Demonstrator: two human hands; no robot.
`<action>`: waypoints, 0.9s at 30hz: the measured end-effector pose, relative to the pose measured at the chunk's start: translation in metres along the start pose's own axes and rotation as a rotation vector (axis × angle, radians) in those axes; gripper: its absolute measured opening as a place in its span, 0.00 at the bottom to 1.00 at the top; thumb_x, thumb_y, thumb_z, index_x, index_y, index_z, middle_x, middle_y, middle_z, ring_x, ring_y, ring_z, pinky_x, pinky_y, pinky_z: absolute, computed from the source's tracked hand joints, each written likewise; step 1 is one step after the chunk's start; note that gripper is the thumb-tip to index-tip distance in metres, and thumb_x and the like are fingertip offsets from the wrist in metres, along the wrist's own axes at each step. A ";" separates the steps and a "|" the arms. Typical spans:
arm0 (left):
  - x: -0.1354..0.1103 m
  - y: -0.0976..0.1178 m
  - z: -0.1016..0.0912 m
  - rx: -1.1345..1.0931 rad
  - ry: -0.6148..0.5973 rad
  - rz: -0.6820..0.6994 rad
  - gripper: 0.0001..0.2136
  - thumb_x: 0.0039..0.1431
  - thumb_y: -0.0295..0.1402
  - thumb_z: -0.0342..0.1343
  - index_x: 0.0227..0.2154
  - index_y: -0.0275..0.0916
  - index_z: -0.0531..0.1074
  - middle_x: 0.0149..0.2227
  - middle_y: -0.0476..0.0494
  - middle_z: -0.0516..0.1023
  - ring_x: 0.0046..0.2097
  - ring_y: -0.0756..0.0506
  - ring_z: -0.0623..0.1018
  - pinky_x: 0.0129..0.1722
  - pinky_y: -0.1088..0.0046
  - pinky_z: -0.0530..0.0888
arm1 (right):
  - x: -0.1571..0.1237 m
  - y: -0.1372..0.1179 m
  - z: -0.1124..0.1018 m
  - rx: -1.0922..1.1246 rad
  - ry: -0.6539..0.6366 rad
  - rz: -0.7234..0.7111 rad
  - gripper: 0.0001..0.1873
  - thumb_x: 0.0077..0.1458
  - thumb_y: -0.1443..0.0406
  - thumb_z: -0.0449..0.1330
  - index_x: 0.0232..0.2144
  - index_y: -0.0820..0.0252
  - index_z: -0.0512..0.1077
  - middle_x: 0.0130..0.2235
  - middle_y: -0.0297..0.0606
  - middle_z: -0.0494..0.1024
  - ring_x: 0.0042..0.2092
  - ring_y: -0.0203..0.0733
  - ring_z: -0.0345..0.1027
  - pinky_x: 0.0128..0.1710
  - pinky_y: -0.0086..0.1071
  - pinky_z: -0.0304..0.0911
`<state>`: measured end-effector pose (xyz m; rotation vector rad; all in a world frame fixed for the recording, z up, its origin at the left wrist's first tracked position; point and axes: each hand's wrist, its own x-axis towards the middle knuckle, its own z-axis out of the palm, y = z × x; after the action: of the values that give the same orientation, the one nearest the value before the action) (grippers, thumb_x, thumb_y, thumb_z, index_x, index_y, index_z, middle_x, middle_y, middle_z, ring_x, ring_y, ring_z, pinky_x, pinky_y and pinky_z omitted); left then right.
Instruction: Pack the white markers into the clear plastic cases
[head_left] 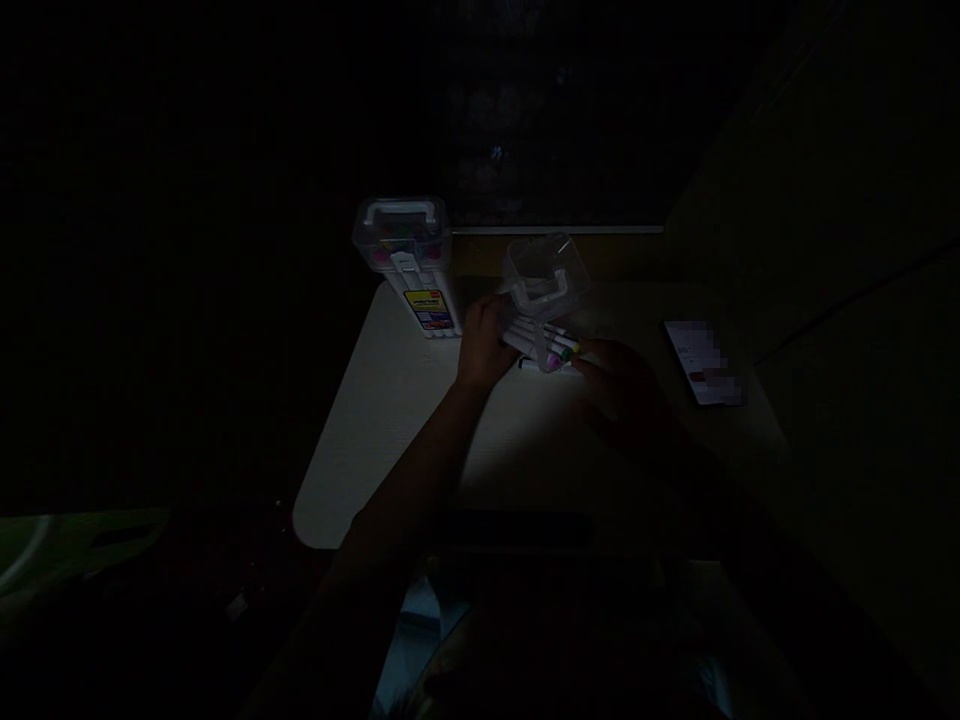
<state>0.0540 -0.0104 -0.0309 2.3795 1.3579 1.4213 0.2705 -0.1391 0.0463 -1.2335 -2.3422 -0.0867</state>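
The scene is very dark. My left hand (pixel 484 340) is closed around the far end of a clear marker case (pixel 523 338) that lies tilted on its side. Several white markers with coloured ends, purple, green (pixel 565 354) and yellow among them, show at its right end. My right hand (pixel 622 385) is in shadow beside those ends, fingers stretched out and apart, the fingertips at or very near the markers. Under the case's edge lies a loose marker with a dark tip (pixel 529 365). Behind stands a clear lid with a white handle (pixel 553 290).
A full, closed marker box (pixel 427 285) with a yellow label stands upright at the table's back left. On the right lies a lit phone (pixel 703 362). The pale table (pixel 390 430) has rounded corners; a dark wall or window rises behind it.
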 end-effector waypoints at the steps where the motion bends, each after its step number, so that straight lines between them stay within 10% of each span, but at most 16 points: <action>1: 0.000 0.000 0.000 0.002 0.004 -0.001 0.28 0.49 0.38 0.60 0.53 0.40 0.59 0.52 0.35 0.68 0.55 0.37 0.69 0.54 0.55 0.69 | -0.002 0.004 -0.002 -0.001 0.024 0.031 0.24 0.60 0.57 0.50 0.55 0.61 0.65 0.59 0.48 0.66 0.61 0.51 0.56 0.58 0.48 0.56; 15: -0.001 -0.002 0.000 -0.001 0.038 0.022 0.29 0.48 0.38 0.62 0.53 0.41 0.59 0.51 0.35 0.68 0.54 0.36 0.70 0.54 0.55 0.70 | -0.021 0.052 0.021 -0.239 -0.355 0.301 0.19 0.56 0.65 0.50 0.46 0.65 0.73 0.47 0.52 0.77 0.45 0.53 0.71 0.44 0.46 0.65; 27: 0.000 -0.001 0.001 0.005 0.033 0.000 0.28 0.48 0.39 0.62 0.52 0.40 0.61 0.50 0.35 0.68 0.53 0.36 0.70 0.53 0.54 0.70 | -0.023 0.055 0.013 -0.201 -0.312 0.325 0.17 0.57 0.61 0.53 0.42 0.61 0.76 0.42 0.48 0.78 0.43 0.51 0.71 0.42 0.44 0.64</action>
<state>0.0536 -0.0091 -0.0317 2.3697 1.3709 1.4651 0.3194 -0.1206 0.0162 -1.8271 -2.3956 -0.0212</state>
